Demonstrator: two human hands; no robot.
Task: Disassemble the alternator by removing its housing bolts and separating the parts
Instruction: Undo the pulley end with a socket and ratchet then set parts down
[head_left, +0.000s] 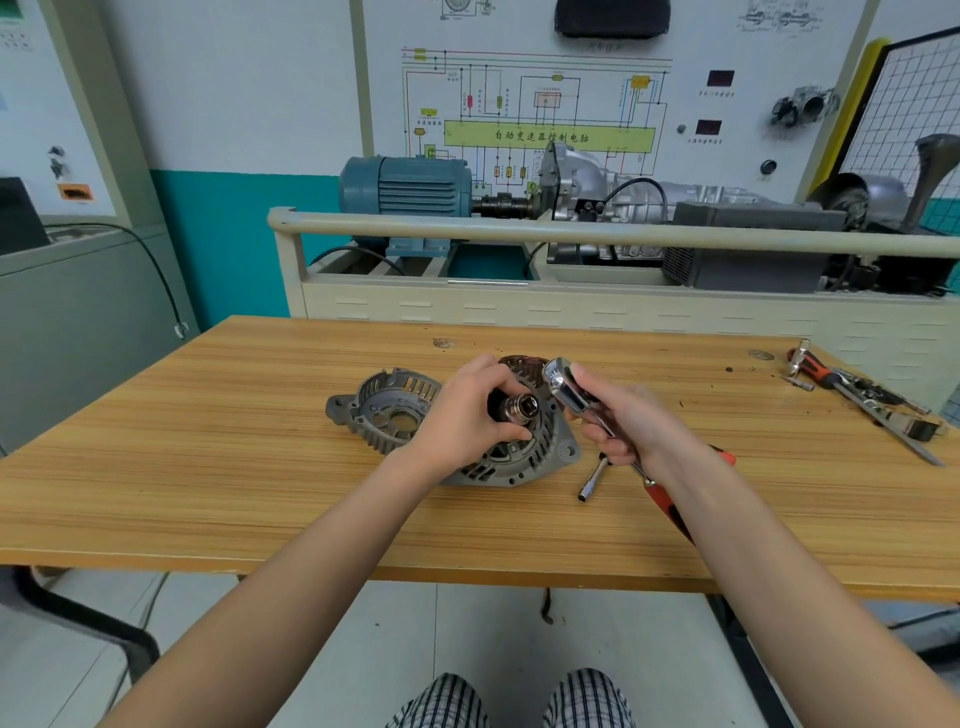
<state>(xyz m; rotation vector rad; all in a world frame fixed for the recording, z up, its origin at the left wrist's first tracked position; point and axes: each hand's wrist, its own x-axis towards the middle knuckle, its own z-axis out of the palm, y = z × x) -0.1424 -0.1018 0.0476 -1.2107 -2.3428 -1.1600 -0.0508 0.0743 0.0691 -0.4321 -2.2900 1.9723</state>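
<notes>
At frame centre, the left hand (462, 410) pinches a chrome socket (521, 407), square drive upward, atop the grey cast alternator body (511, 462). The right hand (631, 421) grips a chrome ratchet (569, 392); its head sits just right of the socket, slightly higher.

Layout of the table (208, 467). At centre stands the alternator body (519, 457), with a socket (522, 406) on top of it, between the fingers of the left hand (462, 415). The separated end cover (387, 410) lies just left of the body. To the right, the right hand (628, 421) holds a ratchet (566, 387) above the table, its head beside the socket. An extension bar (592, 480) lies below that hand, right of the body. Loose hand tools (857, 389) lie at the far right edge. Behind the table stands a training bench (519, 306) carrying a motor (410, 187), left, and a gearbox (597, 192), right.
</notes>
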